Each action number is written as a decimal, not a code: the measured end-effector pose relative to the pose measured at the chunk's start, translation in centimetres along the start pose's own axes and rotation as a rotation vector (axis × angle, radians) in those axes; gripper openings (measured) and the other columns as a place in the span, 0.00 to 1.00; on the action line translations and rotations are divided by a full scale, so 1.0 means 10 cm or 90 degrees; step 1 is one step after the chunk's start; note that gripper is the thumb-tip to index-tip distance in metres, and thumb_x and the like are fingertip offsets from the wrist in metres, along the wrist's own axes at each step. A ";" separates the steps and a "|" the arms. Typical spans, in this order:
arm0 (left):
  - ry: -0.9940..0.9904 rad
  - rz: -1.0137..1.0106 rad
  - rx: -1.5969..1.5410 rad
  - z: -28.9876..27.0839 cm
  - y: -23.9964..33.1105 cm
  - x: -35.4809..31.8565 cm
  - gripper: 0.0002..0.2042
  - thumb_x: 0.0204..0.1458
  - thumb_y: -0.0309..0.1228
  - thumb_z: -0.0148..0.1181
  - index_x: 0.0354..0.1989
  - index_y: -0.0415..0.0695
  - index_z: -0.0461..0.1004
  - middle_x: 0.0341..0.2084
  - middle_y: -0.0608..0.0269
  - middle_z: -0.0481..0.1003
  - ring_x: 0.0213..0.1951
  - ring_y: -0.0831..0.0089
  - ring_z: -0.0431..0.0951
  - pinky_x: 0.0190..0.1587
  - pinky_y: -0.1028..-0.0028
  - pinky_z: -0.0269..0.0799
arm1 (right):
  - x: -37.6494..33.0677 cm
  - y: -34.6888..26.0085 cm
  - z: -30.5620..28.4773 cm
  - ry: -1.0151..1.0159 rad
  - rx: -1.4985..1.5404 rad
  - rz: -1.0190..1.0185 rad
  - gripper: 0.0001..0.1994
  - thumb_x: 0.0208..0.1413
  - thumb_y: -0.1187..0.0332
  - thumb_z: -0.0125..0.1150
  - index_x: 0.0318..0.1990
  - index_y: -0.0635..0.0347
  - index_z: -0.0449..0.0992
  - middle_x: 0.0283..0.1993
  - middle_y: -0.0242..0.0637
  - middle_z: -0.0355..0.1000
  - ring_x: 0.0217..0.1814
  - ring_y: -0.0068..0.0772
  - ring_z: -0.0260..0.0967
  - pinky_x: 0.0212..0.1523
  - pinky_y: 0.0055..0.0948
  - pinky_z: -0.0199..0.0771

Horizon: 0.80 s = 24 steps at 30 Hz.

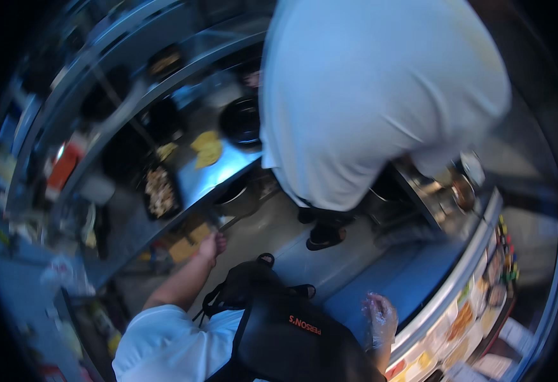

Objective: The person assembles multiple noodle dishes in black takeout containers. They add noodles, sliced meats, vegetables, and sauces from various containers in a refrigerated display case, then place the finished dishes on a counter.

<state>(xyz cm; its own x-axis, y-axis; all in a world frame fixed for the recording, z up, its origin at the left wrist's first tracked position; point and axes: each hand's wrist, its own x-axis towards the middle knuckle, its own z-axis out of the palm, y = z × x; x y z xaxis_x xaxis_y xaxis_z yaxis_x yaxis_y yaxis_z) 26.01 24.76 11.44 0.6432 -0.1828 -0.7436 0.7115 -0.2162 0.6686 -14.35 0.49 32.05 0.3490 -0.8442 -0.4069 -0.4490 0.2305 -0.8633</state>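
My left hand [212, 246] is bare and hangs low beside the front edge of the metal counter [110, 258], fingers loosely curled. I make out nothing in it. My right hand [381, 316] wears a clear plastic glove. Its fingers are half bent and apart, with nothing visible in them, and it is near the lit food display [412, 328] on the right. On the counter at the left lie a black tray of chopped pale food [160, 193] and flat yellow pieces [207, 149]. A black bowl [240, 122] sits farther along.
A person in a white shirt [381, 95] bends across the aisle just ahead. Their dark sandal [325, 237] shows on the grey floor [279, 230]. A cardboard box [190, 243] is under the left counter. Pans [463, 192] stand at the right, and shelves hold several dark containers.
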 end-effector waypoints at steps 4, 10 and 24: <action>0.165 0.047 -0.347 -0.47 0.63 -0.28 0.25 0.54 0.52 0.45 0.49 0.43 0.63 0.41 0.58 0.69 0.39 0.68 0.71 0.38 0.69 0.71 | 0.12 -0.06 0.47 -0.117 0.008 0.038 0.07 0.54 0.76 0.53 0.40 0.64 0.74 0.33 0.36 0.73 0.33 0.22 0.70 0.33 0.18 0.72; 0.247 0.075 -0.509 -1.46 0.93 0.91 0.15 0.55 0.42 0.49 0.44 0.44 0.67 0.37 0.64 0.71 0.37 0.68 0.72 0.38 0.70 0.72 | 0.29 -0.36 1.43 -0.250 -0.093 -0.045 0.09 0.55 0.71 0.54 0.43 0.63 0.72 0.33 0.34 0.72 0.34 0.21 0.68 0.35 0.21 0.70; -0.417 0.023 0.095 -0.03 1.43 0.06 0.21 0.46 0.28 0.53 0.52 0.40 0.63 0.46 0.57 0.69 0.48 0.56 0.68 0.53 0.60 0.66 | -0.39 -0.09 1.85 -0.079 -0.122 -0.207 0.11 0.54 0.61 0.54 0.40 0.57 0.73 0.35 0.39 0.75 0.39 0.36 0.73 0.40 0.31 0.70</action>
<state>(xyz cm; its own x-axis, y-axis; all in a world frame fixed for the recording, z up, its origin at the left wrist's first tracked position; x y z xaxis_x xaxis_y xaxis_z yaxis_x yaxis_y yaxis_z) 36.64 21.82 20.55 0.3283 -0.7260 -0.6042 0.6163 -0.3202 0.7195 -0.07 12.56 28.85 0.5898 -0.7906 -0.1643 -0.4404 -0.1444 -0.8861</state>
